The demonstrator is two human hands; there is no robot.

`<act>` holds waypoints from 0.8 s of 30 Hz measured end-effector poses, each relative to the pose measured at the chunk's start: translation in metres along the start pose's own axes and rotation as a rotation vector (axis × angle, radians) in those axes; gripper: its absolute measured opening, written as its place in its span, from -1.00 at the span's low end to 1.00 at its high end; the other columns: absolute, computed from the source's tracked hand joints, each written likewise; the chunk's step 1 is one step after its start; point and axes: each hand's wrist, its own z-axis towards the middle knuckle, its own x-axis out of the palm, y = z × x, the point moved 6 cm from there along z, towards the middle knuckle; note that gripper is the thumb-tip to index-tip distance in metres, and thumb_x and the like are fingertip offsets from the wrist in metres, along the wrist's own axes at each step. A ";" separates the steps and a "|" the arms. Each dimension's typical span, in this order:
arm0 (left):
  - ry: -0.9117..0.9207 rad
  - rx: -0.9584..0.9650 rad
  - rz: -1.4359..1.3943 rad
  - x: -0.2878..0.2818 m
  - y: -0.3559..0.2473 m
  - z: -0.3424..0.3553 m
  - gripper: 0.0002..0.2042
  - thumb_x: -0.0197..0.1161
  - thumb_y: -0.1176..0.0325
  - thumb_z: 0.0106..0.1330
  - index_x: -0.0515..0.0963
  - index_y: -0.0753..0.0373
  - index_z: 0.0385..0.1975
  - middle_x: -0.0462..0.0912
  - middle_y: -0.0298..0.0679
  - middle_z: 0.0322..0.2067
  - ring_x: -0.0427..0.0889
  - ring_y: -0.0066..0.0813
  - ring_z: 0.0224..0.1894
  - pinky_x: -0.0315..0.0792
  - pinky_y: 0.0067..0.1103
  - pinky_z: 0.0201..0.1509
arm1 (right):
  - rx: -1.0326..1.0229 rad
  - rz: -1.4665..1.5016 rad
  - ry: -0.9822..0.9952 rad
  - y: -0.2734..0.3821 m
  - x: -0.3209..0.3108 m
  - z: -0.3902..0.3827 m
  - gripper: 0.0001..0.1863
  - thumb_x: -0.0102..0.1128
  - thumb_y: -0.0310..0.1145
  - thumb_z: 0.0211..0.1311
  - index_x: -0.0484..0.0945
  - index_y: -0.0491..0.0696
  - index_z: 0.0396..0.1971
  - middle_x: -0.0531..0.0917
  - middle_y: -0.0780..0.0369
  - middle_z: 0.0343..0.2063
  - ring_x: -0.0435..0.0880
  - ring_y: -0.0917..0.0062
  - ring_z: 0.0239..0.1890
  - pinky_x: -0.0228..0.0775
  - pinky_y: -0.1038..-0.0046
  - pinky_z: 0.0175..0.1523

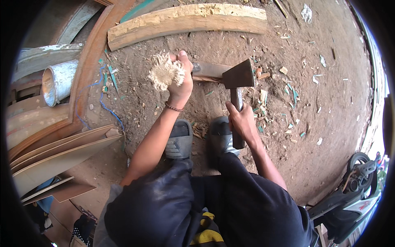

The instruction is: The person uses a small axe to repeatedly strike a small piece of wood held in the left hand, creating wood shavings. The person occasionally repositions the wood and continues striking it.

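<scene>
My left hand (pixel 181 82) is closed around a wooden piece with a frayed, pale, mushroomed end (pixel 165 74). That end points up toward me, and the rest is hidden by the hand and the end itself. My right hand (pixel 243 122) grips the dark handle of a hatchet (pixel 239 75), whose broad head is held to the right of my left hand. Beyond the hatchet head lies a split length of wood (pixel 212 73) on the dirt, partly covered by the hatchet. A greyish, shiny part shows beside my left hand; I cannot tell what it belongs to.
A long curved timber (pixel 189 22) lies on the dirt ahead. Wood chips (pixel 263 96) are scattered at right. At left are a wooden frame (pixel 84 78), a white bucket (pixel 61 82) on its side and leaning boards (pixel 61 154). A motorbike (pixel 354 193) stands at lower right.
</scene>
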 end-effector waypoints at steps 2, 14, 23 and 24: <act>0.017 0.013 0.013 0.001 0.003 0.000 -0.72 -0.08 0.42 0.49 0.14 0.16 -0.54 0.20 -0.43 -0.72 0.15 -0.67 -0.66 0.15 -0.61 -0.54 | -0.005 0.009 0.011 0.000 -0.001 0.000 -0.60 0.16 -0.12 0.27 0.43 -0.16 -0.57 0.46 0.28 -0.81 0.44 0.59 -0.81 0.28 0.48 -0.66; 0.368 0.581 0.186 0.036 -0.025 -0.056 -0.79 0.19 0.65 0.14 0.31 0.22 -0.54 0.47 -0.27 -0.61 0.48 -0.43 -0.59 0.35 -0.54 -0.55 | -0.015 -0.035 0.014 0.000 -0.004 0.004 -0.59 0.16 -0.17 0.24 0.50 -0.27 -0.55 0.48 0.19 -0.78 0.44 0.56 -0.71 0.28 0.35 -0.57; 0.289 0.437 0.214 0.056 -0.022 -0.051 -0.75 0.36 0.57 -0.01 0.36 0.15 -0.56 0.42 -0.32 -0.64 0.46 -0.41 -0.59 0.35 -0.47 -0.50 | -0.005 -0.093 0.044 0.029 -0.006 -0.002 -0.36 -0.05 0.20 0.33 0.57 -0.18 -0.44 0.55 0.28 -0.68 0.49 0.66 -0.58 0.34 0.48 -0.49; 0.276 0.424 0.217 0.057 -0.022 -0.049 -0.76 0.37 0.54 0.01 0.38 0.16 -0.55 0.41 -0.32 -0.64 0.46 -0.41 -0.58 0.35 -0.47 -0.49 | -0.033 -0.100 0.019 0.030 -0.009 -0.003 -0.31 -0.15 0.25 0.35 0.58 -0.18 -0.36 0.55 0.29 -0.69 0.49 0.65 -0.59 0.36 0.46 -0.49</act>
